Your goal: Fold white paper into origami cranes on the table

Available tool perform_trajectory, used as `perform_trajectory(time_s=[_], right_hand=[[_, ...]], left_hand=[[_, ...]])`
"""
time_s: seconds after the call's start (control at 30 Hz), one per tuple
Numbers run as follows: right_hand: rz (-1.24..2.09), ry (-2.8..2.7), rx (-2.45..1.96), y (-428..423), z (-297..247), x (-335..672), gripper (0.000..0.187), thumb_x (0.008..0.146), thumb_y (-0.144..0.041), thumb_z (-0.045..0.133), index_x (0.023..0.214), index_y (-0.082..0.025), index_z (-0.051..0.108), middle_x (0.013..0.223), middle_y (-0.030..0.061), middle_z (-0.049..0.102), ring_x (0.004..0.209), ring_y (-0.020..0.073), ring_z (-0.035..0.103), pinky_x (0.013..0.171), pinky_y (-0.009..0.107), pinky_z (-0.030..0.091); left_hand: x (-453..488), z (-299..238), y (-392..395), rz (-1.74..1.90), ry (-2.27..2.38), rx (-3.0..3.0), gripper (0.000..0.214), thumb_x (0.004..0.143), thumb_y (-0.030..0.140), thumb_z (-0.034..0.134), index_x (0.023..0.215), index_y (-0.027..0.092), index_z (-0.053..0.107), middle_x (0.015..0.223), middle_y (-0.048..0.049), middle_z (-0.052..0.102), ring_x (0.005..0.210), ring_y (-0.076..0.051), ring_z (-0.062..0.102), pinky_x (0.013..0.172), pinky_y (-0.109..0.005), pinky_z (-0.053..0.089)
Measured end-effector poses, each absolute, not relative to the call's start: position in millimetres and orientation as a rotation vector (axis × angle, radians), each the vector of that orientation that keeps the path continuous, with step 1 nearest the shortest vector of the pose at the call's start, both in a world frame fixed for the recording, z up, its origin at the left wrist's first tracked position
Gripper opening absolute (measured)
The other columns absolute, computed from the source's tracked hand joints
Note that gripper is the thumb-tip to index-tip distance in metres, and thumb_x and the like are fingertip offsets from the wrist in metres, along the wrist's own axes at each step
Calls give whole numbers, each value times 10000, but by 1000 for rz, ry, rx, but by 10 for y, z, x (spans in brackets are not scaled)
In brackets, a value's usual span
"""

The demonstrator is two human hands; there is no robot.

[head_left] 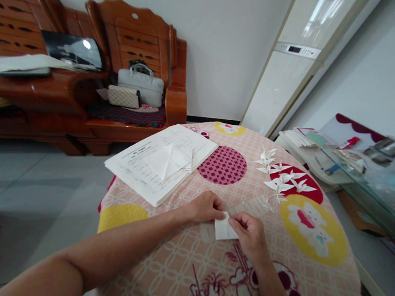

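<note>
A small folded piece of white paper [224, 228] lies on the patterned tablecloth [181, 257] in front of me. My left hand [206, 207] pinches its upper left edge with closed fingers. My right hand [250, 233] pinches its right edge, fingers curled. Several finished white paper cranes [281, 176] stand farther right on the cloth. A stack of printed sheets [160, 161] with a folded white square on top lies to the upper left.
A wooden bench [135, 69] with a white bag [140, 85] and a quilted purse stands behind the table. A tall white appliance [290, 68] stands in the corner. A glass-topped side table [348, 166] with papers sits at the right.
</note>
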State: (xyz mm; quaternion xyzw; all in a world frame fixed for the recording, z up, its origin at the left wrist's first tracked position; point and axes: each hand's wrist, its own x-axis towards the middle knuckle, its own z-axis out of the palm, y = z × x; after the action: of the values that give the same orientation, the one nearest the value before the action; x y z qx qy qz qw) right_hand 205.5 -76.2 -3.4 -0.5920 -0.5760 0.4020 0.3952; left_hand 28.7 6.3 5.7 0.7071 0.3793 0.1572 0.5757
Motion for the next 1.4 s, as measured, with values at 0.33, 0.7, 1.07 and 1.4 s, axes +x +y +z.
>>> perform_trajectory(time_s=[0.33, 0.7, 1.07, 1.4], right_hand=[[312, -2098, -1420, -821, 0, 1977, 217, 801, -37, 478, 769, -167, 650, 764, 62, 602, 768, 188, 553, 681, 267, 411], [536, -2270, -1363, -889, 115, 2016, 212, 754, 13, 553, 828, -162, 645, 872, 61, 594, 846, 196, 567, 743, 288, 457], [491, -2302, -1295, -883, 102, 2034, 106, 822, -71, 597, 806, -161, 650, 845, 54, 588, 840, 191, 569, 745, 289, 452], [648, -2090, -1351, -871, 94, 2021, 195, 827, -50, 540, 722, -173, 649, 788, 37, 570, 772, 166, 565, 690, 266, 428]], left_hand=[[331, 93, 46, 266, 1148, 2119, 118, 688, 240, 612, 645, 141, 660, 583, 23, 567, 562, -102, 472, 559, -222, 317], [95, 54, 53, 484, 452, 2338, 168, 802, 38, 521, 813, 147, 648, 875, -51, 632, 853, -133, 589, 784, -209, 436], [-4, 81, -94, 427, 435, 2517, 159, 787, 171, 649, 945, 165, 633, 966, -62, 637, 904, -176, 596, 810, -247, 441], [21, 28, -127, 494, 464, 2467, 65, 858, 154, 555, 848, 153, 619, 935, -63, 651, 895, -157, 608, 800, -231, 444]])
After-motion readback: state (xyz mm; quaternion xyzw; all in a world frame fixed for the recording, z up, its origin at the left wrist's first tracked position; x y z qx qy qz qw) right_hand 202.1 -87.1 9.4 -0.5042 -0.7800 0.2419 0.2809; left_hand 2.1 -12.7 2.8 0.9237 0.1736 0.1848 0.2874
